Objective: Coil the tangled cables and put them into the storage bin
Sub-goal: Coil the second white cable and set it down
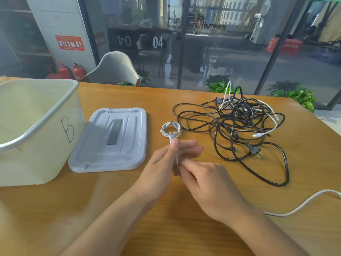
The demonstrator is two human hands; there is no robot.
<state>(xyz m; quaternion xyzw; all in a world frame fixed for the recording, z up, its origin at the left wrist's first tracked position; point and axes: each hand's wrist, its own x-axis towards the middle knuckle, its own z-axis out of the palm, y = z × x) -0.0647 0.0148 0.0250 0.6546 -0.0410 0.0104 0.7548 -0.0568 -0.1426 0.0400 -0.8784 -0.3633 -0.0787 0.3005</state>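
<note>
Coiling step on the first cable: left hand (166, 159) pinched the small white cable (170, 130), right hand (208, 182) pinched its tail, coil on the desk (184, 228) beside the tangle (238, 122); next, into the open bin (36, 115).

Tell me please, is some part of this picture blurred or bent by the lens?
Head view: the table edge curves, a wide-angle bend; the left hand and right hand look sharp; a soft smear lies before the storage bin; the glass wall behind carries reflections.
</note>
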